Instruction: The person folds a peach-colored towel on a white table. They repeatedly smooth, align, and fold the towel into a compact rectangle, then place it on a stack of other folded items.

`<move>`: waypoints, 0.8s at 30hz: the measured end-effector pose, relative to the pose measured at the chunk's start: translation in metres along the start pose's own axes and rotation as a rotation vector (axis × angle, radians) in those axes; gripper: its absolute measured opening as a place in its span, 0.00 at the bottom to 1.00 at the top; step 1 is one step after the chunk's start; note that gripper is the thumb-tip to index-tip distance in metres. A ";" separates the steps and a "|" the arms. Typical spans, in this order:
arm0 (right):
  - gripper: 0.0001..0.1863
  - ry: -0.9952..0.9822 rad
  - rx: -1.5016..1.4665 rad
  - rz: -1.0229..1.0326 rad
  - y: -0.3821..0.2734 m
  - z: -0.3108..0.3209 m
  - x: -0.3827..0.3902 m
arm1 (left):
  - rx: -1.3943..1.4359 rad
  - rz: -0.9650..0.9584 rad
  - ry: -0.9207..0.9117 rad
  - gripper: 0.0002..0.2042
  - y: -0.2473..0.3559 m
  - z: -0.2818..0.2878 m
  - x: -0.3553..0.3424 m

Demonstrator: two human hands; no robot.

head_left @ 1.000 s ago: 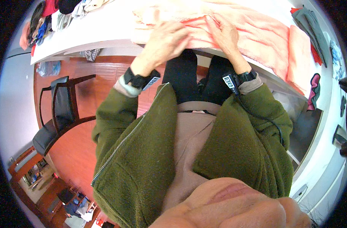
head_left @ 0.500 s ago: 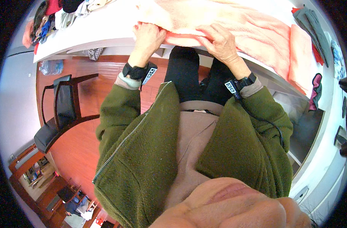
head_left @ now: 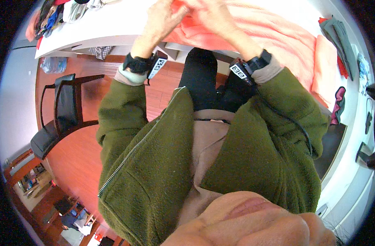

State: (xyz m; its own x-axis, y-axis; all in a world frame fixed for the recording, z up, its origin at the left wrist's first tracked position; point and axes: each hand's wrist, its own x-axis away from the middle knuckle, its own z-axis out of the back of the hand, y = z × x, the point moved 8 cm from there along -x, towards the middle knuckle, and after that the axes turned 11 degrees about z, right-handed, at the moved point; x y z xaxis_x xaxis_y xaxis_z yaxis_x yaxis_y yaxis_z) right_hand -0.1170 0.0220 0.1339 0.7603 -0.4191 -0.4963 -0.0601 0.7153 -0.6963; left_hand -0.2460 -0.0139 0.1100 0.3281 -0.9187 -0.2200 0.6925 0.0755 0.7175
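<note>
A soft peach blanket (head_left: 277,37) lies rumpled on the white bed (head_left: 105,24), with a folded strip at its right end. At the top of the view my left hand (head_left: 165,18) is closed on the blanket, thumb turned inward. My right hand (head_left: 210,14) reaches onto the blanket just beside it; its fingers are blurred and partly hidden, so their grip is unclear. Black devices are strapped to both wrists.
Piled clothes (head_left: 74,10) sit at the bed's left end. Folded grey clothing (head_left: 337,41) and a pink-black item (head_left: 338,104) lie on the right. A black chair (head_left: 66,110) stands on the wooden floor (head_left: 72,164) at left, near a plastic bag (head_left: 54,64).
Both hands have moved farther up the bed and closer together, to the top of the view, shifting the blanket's near part with them. My right forearm now stretches farther forward.
</note>
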 end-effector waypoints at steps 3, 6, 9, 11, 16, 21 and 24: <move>0.23 0.202 -0.304 -0.014 -0.007 0.033 -0.008 | -0.083 -0.132 0.133 0.17 0.000 0.027 -0.004; 0.21 0.402 -0.581 -0.051 0.006 0.056 -0.022 | -0.072 -0.274 0.145 0.11 -0.013 0.024 0.004; 0.20 0.500 -0.738 -0.062 0.023 0.069 -0.031 | -0.269 -0.561 0.000 0.12 -0.013 -0.004 0.021; 0.19 0.534 -0.791 -0.067 0.035 0.074 -0.034 | -0.287 -0.415 -0.101 0.14 -0.027 -0.014 0.019; 0.17 0.574 -0.873 -0.086 0.055 0.074 -0.038 | -0.427 -0.279 -0.166 0.14 -0.031 -0.022 -0.011; 0.15 0.620 -0.883 -0.061 0.059 0.087 -0.035 | -0.518 -0.523 -0.182 0.19 -0.003 -0.043 -0.031; 0.14 0.653 -0.877 -0.055 0.063 0.094 -0.032 | -0.605 -0.485 -0.129 0.43 -0.003 -0.044 -0.046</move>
State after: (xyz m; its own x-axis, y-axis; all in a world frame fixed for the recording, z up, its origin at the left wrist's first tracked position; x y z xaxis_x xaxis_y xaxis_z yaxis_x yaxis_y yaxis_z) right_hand -0.0845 0.1335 0.1545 0.3022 -0.8390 -0.4525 -0.6729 0.1484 -0.7247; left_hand -0.2349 0.0447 0.0893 -0.1520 -0.9379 -0.3120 0.9810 -0.1816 0.0678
